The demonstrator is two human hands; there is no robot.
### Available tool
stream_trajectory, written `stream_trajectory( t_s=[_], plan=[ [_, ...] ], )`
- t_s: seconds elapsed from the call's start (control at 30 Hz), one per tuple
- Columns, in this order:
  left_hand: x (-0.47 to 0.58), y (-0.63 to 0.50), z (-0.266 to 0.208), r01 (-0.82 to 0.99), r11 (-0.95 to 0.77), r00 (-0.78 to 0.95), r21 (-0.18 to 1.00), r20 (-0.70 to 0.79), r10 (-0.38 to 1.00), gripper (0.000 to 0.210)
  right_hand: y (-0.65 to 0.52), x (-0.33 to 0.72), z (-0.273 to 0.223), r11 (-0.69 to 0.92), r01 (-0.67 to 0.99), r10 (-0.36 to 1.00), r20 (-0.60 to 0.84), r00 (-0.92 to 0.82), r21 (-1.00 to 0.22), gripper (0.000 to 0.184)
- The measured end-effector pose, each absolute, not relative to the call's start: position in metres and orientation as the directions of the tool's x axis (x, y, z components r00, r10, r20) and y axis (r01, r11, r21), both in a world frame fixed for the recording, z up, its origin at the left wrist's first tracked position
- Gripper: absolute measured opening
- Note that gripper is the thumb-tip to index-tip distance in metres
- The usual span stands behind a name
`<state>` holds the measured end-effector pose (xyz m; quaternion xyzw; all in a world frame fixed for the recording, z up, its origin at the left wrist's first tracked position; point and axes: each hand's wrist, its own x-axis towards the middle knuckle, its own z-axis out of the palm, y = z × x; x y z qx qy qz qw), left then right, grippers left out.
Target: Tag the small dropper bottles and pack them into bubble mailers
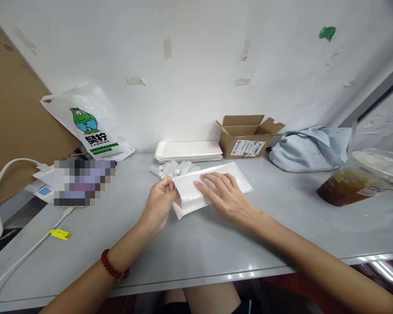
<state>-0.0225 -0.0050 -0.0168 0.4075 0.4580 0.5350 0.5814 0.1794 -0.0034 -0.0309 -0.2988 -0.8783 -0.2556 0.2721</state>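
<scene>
A white envelope [199, 199] lies slanted over the grey table in front of me, its left end gaping. My left hand [160, 200] is closed on that end, with fingers curled at the upper corner of the opening and some fingertips hidden. Across the top of the envelope rests my right hand [227, 194], its fingers stretched out and lying flat. Just behind the envelope is a cluster of small white plastic pieces [173, 168], partly covered by it. A stack of similar white envelopes [190, 150] lies farther back against the wall.
An open cardboard box [240, 141] stands by the wall, beside a light blue cloth bundle [309, 150]. A tilted lidded drink cup [345, 185] is at right. At left are a blurred-out phone-like device [85, 185], a white cable [22, 253] and a printed plastic bag [88, 122].
</scene>
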Motion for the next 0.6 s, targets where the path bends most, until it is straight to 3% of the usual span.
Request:
stream_trajectory(
  t_s=[0.13, 0.37, 0.6],
  plan=[
    [-0.024, -0.005, -0.012, -0.324, 0.147, 0.164, 0.935, -0.097, 0.982, 0.018, -0.004, 0.182, -0.026, 0.665, 0.698, 0.388, 0.675, -0.628, 0.267, 0.045],
    [-0.024, -0.007, -0.016, -0.326, 0.147, 0.297, 0.934, -0.046, 0.954, 0.023, 0.0, 0.185, -0.022, 0.675, 0.723, 0.441, 0.705, -0.555, 0.148, 0.034],
    [-0.022, -0.008, -0.015, -0.187, 0.008, 0.2, 0.982, 0.03, 0.979, 0.027, 0.005, 0.193, -0.025, 0.726, 0.681, 0.458, 0.673, -0.58, 0.093, 0.029]
  ],
)
